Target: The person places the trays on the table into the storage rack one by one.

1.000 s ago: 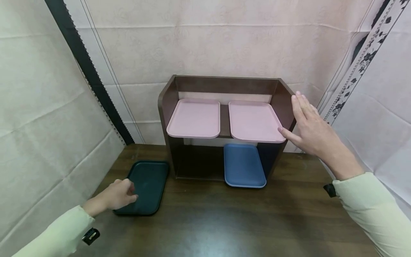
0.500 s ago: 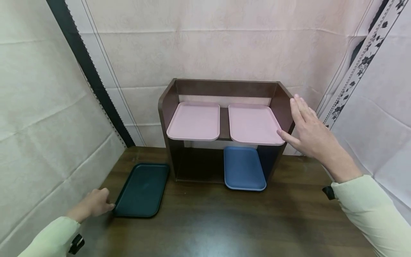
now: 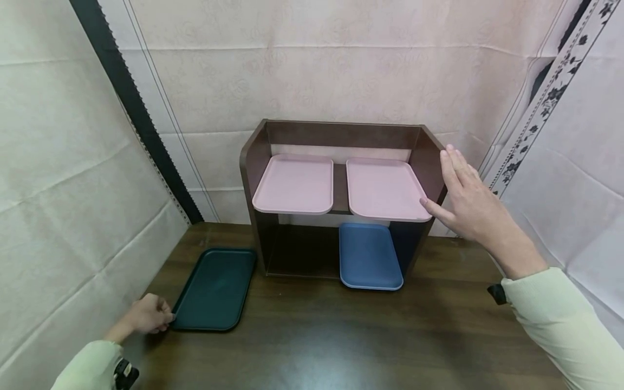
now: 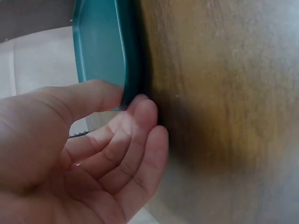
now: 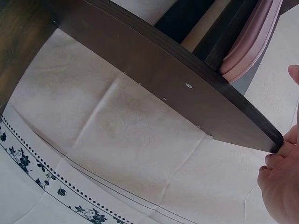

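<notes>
At the near left corner of the dark green tray (image 3: pixel 214 290), my left hand (image 3: pixel 148 314) pinches the rim. The left wrist view has the thumb (image 4: pixel 100 94) on the rim of the green tray (image 4: pixel 100 46), with the other fingers curled close below the corner. My right hand (image 3: pixel 475 203) rests its straight fingers on the right side panel (image 5: pixel 140 65) of a dark brown two-tier shelf (image 3: pixel 341 135). Its thumb points toward the right pink tray (image 3: pixel 385 189); whether they touch I cannot tell. A second pink tray (image 3: pixel 294 184) lies at left on the upper tier.
A blue tray (image 3: pixel 370 257) stands in the right half of the lower tier, its front sticking out past the shelf. Pale cloth walls (image 3: pixel 341 70) enclose the brown wooden table (image 3: pixel 341 336) at the back and both sides.
My left hand has moved left and down from above the green tray to its near left corner and now pinches it. The right hand stays at the shelf's side. The view has tilted slightly.
</notes>
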Action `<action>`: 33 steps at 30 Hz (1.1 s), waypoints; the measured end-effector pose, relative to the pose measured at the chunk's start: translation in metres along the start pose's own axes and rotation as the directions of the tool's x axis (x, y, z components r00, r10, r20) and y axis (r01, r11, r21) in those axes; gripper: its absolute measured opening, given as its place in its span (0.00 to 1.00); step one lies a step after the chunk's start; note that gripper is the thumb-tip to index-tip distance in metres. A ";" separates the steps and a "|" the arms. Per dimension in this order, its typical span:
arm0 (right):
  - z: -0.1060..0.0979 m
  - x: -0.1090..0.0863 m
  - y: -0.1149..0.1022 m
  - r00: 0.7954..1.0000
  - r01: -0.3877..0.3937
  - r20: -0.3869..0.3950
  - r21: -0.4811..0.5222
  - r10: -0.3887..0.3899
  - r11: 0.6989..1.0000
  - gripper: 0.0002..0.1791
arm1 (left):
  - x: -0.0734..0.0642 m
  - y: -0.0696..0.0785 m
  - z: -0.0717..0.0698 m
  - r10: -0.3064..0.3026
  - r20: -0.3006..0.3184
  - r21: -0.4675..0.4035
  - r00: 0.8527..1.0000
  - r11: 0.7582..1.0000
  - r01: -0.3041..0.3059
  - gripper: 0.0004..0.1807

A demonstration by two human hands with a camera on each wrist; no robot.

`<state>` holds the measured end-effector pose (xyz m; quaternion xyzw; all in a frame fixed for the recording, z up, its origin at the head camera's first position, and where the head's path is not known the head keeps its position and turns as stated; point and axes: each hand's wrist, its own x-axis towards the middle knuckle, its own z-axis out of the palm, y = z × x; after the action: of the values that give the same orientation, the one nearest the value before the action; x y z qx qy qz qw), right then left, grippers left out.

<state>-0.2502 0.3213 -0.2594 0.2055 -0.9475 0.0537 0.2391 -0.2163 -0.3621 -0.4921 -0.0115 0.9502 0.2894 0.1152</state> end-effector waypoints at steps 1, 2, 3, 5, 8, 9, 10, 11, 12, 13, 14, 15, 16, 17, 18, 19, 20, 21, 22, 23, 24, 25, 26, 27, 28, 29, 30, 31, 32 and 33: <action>0.000 0.000 0.000 1.000 0.000 -0.001 0.002 0.000 1.000 0.55 | 0.001 -0.002 0.001 -0.009 0.004 -0.015 1.000 1.000 0.009 0.08; 0.001 0.000 0.000 1.000 0.000 -0.002 0.004 0.000 1.000 0.55 | 0.001 -0.003 0.002 -0.026 0.007 -0.037 1.000 0.999 0.026 0.07; 0.001 0.000 0.000 1.000 0.000 -0.003 0.005 0.000 1.000 0.55 | 0.001 -0.004 0.002 -0.032 0.012 -0.056 0.999 0.998 0.033 0.06; 0.001 0.000 0.000 1.000 -0.001 -0.007 0.004 0.001 1.000 0.55 | 0.002 -0.006 0.003 -0.032 0.029 -0.104 0.999 0.994 0.035 0.06; 0.001 -0.001 0.001 1.000 -0.002 -0.011 0.001 0.002 1.000 0.55 | 0.003 -0.009 0.002 -0.023 0.075 -0.219 0.997 0.975 0.039 0.07; 0.001 -0.001 0.001 1.000 -0.001 -0.011 0.000 0.001 1.000 0.55 | 0.003 -0.009 0.002 -0.017 0.094 -0.259 0.995 0.965 0.041 0.09; 0.001 -0.001 0.001 1.000 0.000 -0.012 -0.001 0.000 1.000 0.55 | 0.003 -0.010 0.002 -0.009 0.115 -0.300 0.993 0.953 0.043 0.12; 0.001 -0.001 0.001 1.000 0.001 -0.012 -0.002 -0.002 1.000 0.55 | 0.002 -0.012 0.002 -0.014 0.132 -0.341 0.991 0.938 0.058 0.15; 0.001 -0.001 0.001 1.000 0.004 -0.012 -0.001 -0.004 1.000 0.55 | 0.002 -0.013 0.002 -0.010 0.146 -0.369 0.989 0.927 0.064 0.18; 0.001 -0.001 0.001 1.000 0.007 -0.012 0.000 -0.007 1.000 0.55 | 0.001 -0.014 0.002 -0.011 0.155 -0.392 0.988 0.917 0.071 0.21; 0.002 -0.001 0.001 1.000 0.009 -0.012 0.000 -0.009 1.000 0.55 | 0.001 -0.015 0.002 -0.007 0.160 -0.409 0.987 0.910 0.073 0.24; 0.002 -0.001 0.001 1.000 0.012 -0.013 0.000 -0.012 1.000 0.55 | 0.000 -0.015 0.002 -0.015 0.159 -0.429 0.987 0.899 0.083 0.26; 0.002 0.000 0.001 1.000 0.012 -0.014 0.001 -0.012 1.000 0.55 | -0.001 -0.016 0.002 -0.016 0.156 -0.439 0.988 0.895 0.084 0.26; 0.002 0.000 0.001 1.000 0.011 -0.014 0.001 -0.011 1.000 0.55 | -0.002 -0.016 0.002 -0.027 0.147 -0.446 0.989 0.890 0.091 0.27; 0.001 0.000 0.001 1.000 0.010 -0.016 0.002 -0.010 1.000 0.55 | -0.003 -0.016 0.002 -0.028 0.141 -0.444 0.990 0.892 0.089 0.27; 0.002 0.000 0.000 1.000 0.008 -0.016 0.002 -0.008 1.000 0.55 | -0.004 -0.016 0.002 -0.042 0.135 -0.445 0.990 0.890 0.098 0.27; 0.002 -0.001 0.000 1.000 0.006 -0.015 0.004 -0.006 1.000 0.55 | -0.005 -0.016 0.001 -0.043 0.134 -0.439 0.990 0.893 0.098 0.26; 0.002 -0.001 0.000 1.000 0.004 -0.015 0.004 -0.004 1.000 0.55 | -0.006 -0.016 0.000 -0.058 0.129 -0.437 0.990 0.893 0.109 0.26; 0.002 -0.001 0.000 1.000 0.002 -0.014 0.006 -0.002 1.000 0.55 | -0.008 -0.016 -0.001 -0.060 0.129 -0.430 0.990 0.896 0.110 0.26; 0.002 0.000 0.000 1.000 0.001 -0.012 0.006 -0.001 1.000 0.55 | -0.010 -0.016 -0.001 -0.067 0.131 -0.425 0.989 0.898 0.117 0.26; 0.002 0.000 0.000 1.000 0.000 -0.011 0.006 0.000 1.000 0.55 | -0.012 -0.016 -0.002 -0.069 0.134 -0.417 0.989 0.901 0.119 0.26; 0.002 0.000 0.000 1.000 0.000 -0.008 0.006 0.000 1.000 0.55 | -0.014 -0.017 -0.003 -0.066 0.133 -0.412 0.989 0.904 0.116 0.26; 0.003 0.000 0.000 1.000 0.000 -0.007 0.005 0.000 1.000 0.55 | -0.016 -0.018 -0.003 -0.060 0.128 -0.408 0.990 0.907 0.107 0.26; 0.003 0.000 0.000 1.000 0.001 -0.007 0.005 -0.001 1.000 0.55 | -0.019 -0.019 -0.003 -0.061 0.123 -0.406 0.990 0.908 0.107 0.25; 0.003 0.001 0.000 1.000 0.001 -0.006 0.004 -0.001 1.000 0.55 | -0.021 -0.020 -0.003 -0.056 0.121 -0.400 0.991 0.911 0.101 0.25; 0.003 0.001 0.001 1.000 0.002 -0.006 0.002 -0.002 1.000 0.55 | -0.023 -0.021 -0.002 -0.057 0.120 -0.393 0.991 0.914 0.101 0.25; 0.003 0.001 0.001 1.000 0.002 -0.007 0.001 -0.002 1.000 0.55 | -0.026 -0.022 -0.001 -0.058 0.117 -0.387 0.991 0.917 0.100 0.25; 0.003 0.001 0.001 1.000 0.003 -0.009 0.000 -0.003 1.000 0.55 | -0.028 -0.023 -0.001 -0.057 0.117 -0.381 0.992 0.920 0.097 0.25; 0.003 0.001 0.001 1.000 0.003 -0.011 -0.002 -0.003 1.000 0.55 | -0.030 -0.024 0.000 -0.062 0.120 -0.372 0.991 0.922 0.103 0.25; 0.003 0.001 0.001 1.000 0.003 -0.012 -0.004 -0.003 1.000 0.55 | -0.032 -0.024 0.001 -0.068 0.125 -0.367 0.990 0.924 0.110 0.25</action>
<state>-0.2530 0.3216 -0.2615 0.2059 -0.9459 0.0529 0.2452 -0.1830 -0.3834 -0.4990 -0.0604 0.8687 0.4591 0.1759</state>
